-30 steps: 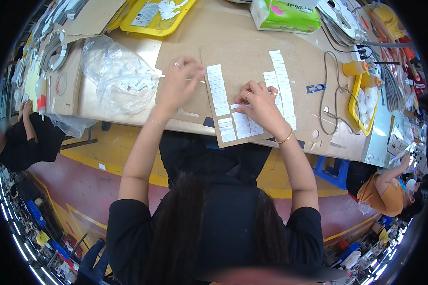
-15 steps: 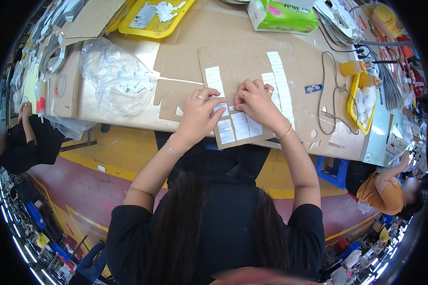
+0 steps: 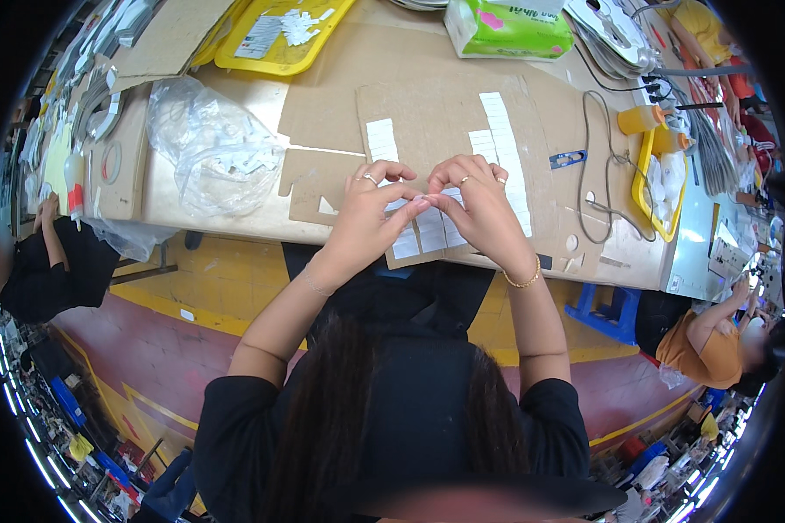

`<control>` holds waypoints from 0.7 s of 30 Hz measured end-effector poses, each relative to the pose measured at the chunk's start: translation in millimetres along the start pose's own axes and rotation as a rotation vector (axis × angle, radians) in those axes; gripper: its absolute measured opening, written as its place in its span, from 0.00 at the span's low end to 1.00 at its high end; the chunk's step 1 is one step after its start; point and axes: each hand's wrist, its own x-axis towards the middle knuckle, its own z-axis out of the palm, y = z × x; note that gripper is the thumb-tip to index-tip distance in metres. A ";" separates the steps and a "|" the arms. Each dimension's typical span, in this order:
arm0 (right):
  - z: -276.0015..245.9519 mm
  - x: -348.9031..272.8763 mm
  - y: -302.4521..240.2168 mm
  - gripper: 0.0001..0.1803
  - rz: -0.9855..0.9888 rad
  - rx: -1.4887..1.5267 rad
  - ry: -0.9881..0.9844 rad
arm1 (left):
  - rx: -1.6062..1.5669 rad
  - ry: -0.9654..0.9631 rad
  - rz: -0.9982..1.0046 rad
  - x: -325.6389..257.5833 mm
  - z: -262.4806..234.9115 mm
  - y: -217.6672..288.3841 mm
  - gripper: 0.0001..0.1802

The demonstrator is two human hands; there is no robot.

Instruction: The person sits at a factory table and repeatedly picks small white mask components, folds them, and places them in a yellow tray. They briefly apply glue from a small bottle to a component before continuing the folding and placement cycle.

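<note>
A brown cardboard sheet [image 3: 440, 113] lies in front of me, bearing columns of small white labels [image 3: 508, 157] laid edge to edge. Over its near half, my left hand [image 3: 371, 209] and my right hand [image 3: 481, 207] meet thumb to thumb, both closed in a pinch. Whatever sits between the fingertips is too small and covered to make out. Shorter label rows show below my hands, and another column [image 3: 380, 138] stands beyond my left fingers. A blue thread snipper [image 3: 569, 159] lies right of the sheet.
A yellow tray [image 3: 235, 63] with white pieces stands far left, near a clear plastic bag [image 3: 209, 148]. A green tissue pack [image 3: 510, 30] is at the back. To the right are a looped grey cord [image 3: 587, 131] and a yellow basket [image 3: 669, 228] with orange-yellow bottles [image 3: 641, 119]. Co-workers sit at both sides.
My right hand has come back from the right-hand labels, and its fingertips now touch those of my left hand. The cardboard sheet appears slightly farther left in view.
</note>
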 end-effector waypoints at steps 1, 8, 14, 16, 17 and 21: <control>-2.5 -3.3 -2.5 0.05 -0.035 0.021 0.013 | -0.069 -0.017 -0.028 -0.9 -3.2 3.6 0.08; 4.6 -26.0 -10.5 0.05 0.119 1.409 0.076 | -0.753 -0.086 -0.238 -8.2 -22.8 32.6 0.07; 11.9 -36.4 -28.0 0.05 0.109 1.577 0.051 | -0.590 -0.045 -0.051 -12.5 -27.9 55.6 0.04; 10.1 -35.5 -32.7 0.05 0.066 1.536 0.076 | -0.536 -0.045 -0.026 -15.8 -32.2 62.8 0.02; 9.1 -34.8 -35.2 0.06 0.052 1.505 0.093 | -0.489 -0.031 0.008 -16.5 -34.3 65.6 0.02; 2.8 -36.9 -46.3 0.09 -0.007 1.323 0.170 | -0.289 0.022 0.132 -17.9 -41.1 73.3 0.05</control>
